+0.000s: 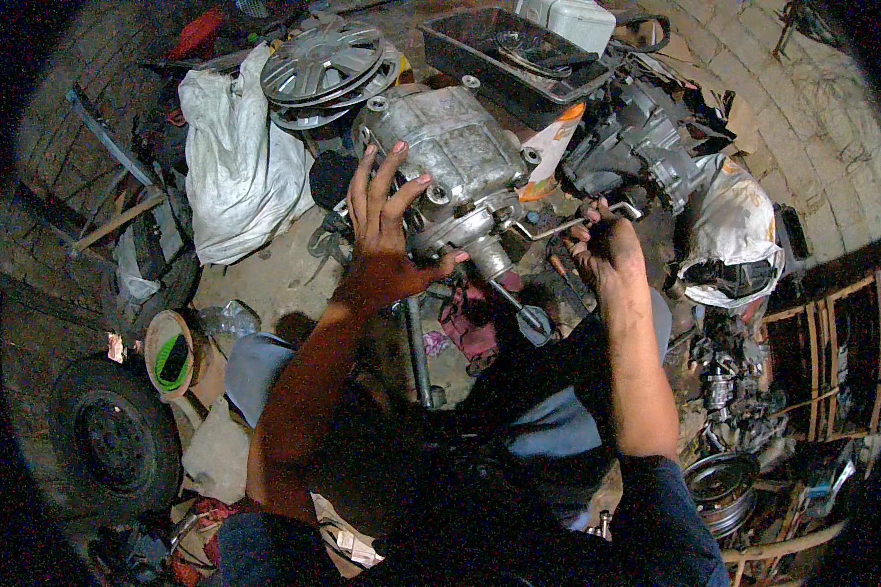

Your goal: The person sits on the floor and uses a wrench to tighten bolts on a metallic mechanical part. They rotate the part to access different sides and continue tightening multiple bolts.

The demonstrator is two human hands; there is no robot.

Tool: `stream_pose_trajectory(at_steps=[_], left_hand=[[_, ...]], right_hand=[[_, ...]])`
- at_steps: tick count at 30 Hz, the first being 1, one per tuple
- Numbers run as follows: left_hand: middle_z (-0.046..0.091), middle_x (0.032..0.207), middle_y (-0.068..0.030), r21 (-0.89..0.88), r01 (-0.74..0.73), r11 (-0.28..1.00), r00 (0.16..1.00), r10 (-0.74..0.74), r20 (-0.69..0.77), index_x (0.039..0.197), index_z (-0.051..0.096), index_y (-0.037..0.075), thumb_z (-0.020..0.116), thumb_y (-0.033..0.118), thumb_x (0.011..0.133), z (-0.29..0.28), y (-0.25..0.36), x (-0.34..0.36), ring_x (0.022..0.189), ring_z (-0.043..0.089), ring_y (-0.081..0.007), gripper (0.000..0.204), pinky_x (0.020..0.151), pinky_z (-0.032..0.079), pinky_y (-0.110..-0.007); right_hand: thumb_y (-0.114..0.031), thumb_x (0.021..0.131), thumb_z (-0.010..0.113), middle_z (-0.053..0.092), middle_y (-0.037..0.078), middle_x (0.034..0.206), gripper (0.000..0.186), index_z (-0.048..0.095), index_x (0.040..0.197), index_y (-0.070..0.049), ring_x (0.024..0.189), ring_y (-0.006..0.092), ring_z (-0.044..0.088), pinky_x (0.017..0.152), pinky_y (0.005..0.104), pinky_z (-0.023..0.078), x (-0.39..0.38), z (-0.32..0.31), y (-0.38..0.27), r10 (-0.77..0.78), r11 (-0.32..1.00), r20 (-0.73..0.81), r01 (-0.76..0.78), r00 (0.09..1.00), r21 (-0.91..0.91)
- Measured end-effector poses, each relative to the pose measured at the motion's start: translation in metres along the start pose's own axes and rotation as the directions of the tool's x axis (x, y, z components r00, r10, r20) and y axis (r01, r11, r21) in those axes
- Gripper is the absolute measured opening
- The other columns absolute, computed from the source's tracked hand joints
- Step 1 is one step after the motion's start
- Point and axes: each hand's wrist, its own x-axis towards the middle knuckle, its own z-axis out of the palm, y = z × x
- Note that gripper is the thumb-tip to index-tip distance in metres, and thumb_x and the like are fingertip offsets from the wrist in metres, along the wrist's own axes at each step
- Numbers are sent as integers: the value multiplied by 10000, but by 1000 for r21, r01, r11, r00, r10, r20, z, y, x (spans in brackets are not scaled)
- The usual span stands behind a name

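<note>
A grey cast-metal housing [455, 137], which looks like a gearbox case, lies on the floor in front of me. A round collar and a slim shaft [509, 298] stick out of its near end, and the shaft's tip is flat and paddle-shaped. My left hand [387, 215] is spread against the housing's left side, thumb near the collar. Pinched in the fingers of my right hand [602, 235] is a bent metal rod [553, 230]. Its left end reaches the housing near the collar; whether it engages anything there I cannot tell.
Wheel covers [323, 64] and a white sack [230, 166] lie at the far left. Behind the housing sits a black tray [460, 49]. A second metal casing [636, 147] and another sack [729, 220] stand at right. A tyre [117, 430] lies at lower left, and a metal bar [416, 352] lies near the housing.
</note>
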Motion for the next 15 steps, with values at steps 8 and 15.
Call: stream_pose_trajectory(at_steps=[8,15], left_hand=[[342,1543,-223,-33,-11,999,999,9,-42,1372,422,128,902,387,637,4,4,3,1409,269,-525,916,1127,248,-650],[351,1542,-213,-26,-19,999,999,18,-48,1366,443,143,905,408,624,5,2,1,1408,275,-517,913,1126,252,-643]], right_hand=[[-268,1049,507,476,7,744,199,459,940,-109,635,145,437,548,276,386,-12,35,-24,-123,970,-36,113,992,-217],[-310,996,600,605,92,1036,362,552,1148,15,863,205,570,773,340,486,-49,44,-4,-654,355,387,715,650,-602]])
